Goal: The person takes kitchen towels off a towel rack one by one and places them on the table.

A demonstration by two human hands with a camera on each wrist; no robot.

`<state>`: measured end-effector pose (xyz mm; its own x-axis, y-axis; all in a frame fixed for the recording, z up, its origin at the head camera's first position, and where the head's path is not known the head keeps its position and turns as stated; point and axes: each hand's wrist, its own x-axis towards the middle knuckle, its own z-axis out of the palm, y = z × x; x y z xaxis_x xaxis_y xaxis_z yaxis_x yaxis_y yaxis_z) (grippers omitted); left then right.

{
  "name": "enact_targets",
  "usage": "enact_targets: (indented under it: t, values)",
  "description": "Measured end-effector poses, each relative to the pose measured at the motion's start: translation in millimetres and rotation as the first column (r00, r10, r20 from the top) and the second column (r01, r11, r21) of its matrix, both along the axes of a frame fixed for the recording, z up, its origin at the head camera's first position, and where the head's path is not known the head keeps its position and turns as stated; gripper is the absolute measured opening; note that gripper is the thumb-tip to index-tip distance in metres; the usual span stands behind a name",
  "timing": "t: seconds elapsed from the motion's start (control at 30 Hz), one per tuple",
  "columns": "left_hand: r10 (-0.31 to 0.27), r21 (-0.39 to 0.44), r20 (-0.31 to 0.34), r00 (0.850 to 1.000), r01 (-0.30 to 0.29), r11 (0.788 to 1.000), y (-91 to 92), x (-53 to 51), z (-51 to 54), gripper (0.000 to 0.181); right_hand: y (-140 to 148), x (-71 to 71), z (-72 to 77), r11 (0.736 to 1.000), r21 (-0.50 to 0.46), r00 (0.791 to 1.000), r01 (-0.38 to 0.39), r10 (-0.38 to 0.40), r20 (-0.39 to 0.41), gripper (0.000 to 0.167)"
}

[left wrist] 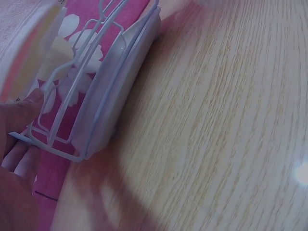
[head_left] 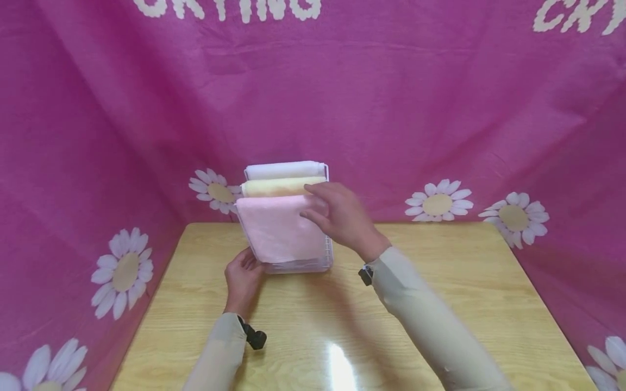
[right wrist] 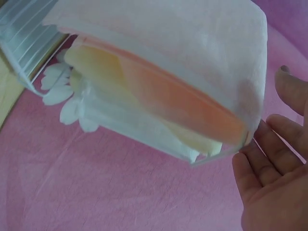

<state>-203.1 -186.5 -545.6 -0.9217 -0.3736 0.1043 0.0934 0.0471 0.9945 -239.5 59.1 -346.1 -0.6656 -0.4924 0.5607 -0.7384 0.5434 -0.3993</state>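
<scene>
- A white wire rack [head_left: 295, 267] stands on the rear part of the table [head_left: 440, 304], and three cloths hang on it one behind another.
- The pink cloth [head_left: 276, 231] is the front one, the yellow cloth [head_left: 276, 186] is in the middle, and the white cloth [head_left: 283, 170] is at the back.
- The left hand [head_left: 243, 279] is at the lower left corner of the rack. In the left wrist view its thumb is on one side of the wire frame and its fingers [left wrist: 28, 162] are on the other, so they grip the frame.
- The right hand [head_left: 344, 217] is at the upper right side of the rack, with its fingers rather straight and spread from the thumb.
- In the right wrist view, these fingertips are at the side edge of the pink cloth and seem to touch it; the thumb is apart from it, so the hand does not grip.
- Each wrist carries a small black device, below a light sleeve [head_left: 425, 312].
- Behind the table there is a magenta curtain [head_left: 367, 108] with white daisies [head_left: 437, 205].
</scene>
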Motion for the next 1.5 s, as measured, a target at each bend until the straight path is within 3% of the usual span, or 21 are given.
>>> enact_targets:
  t: [0.23,0.47,0.6,0.8,1.07,1.2,1.5]
  values:
    - [0.014,-0.005,0.014,1.000,-0.014,1.000,0.5,0.6,-0.7,0.050,-20.8,-5.3,7.5,0.995,0.097,1.000,0.003,-0.005,0.021,0.043]
    - [0.008,-0.025,-0.002,1.000,-0.008,1.000,-0.5,-1.2,-2.8,0.050,-39.7,-11.6,12.1,0.967,0.249,0.999,0.050,-0.053,0.004,0.037]
    - [0.004,-0.028,-0.004,1.000,-0.004,1.000,-1.2,-2.0,-3.6,0.050,-48.2,-12.9,14.3,0.957,0.284,0.998,0.057,-0.058,-0.005,0.030]
    - [0.002,-0.007,0.003,1.000,-0.002,1.000,0.2,-2.0,-1.7,0.050,-52.6,-15.9,13.8,0.959,0.280,0.999,0.044,-0.045,-0.003,0.018]
    - [-0.012,-0.001,0.003,1.000,0.012,1.000,-1.4,-0.6,0.1,0.050,-55.2,-17.6,14.1,0.965,0.258,0.997,0.039,-0.055,0.058,0.019]
    - [-0.014,-0.006,0.009,1.000,0.014,1.000,-2.6,0.0,0.7,0.050,-57.1,-18.7,14.5,0.976,0.216,0.994,0.029,-0.051,0.095,0.017]
    - [-0.006,-0.060,0.031,1.000,0.008,0.998,-3.0,0.4,3.0,0.050,-57.3,-20.5,13.6,0.993,0.113,0.995,0.020,-0.030,0.091,0.013]
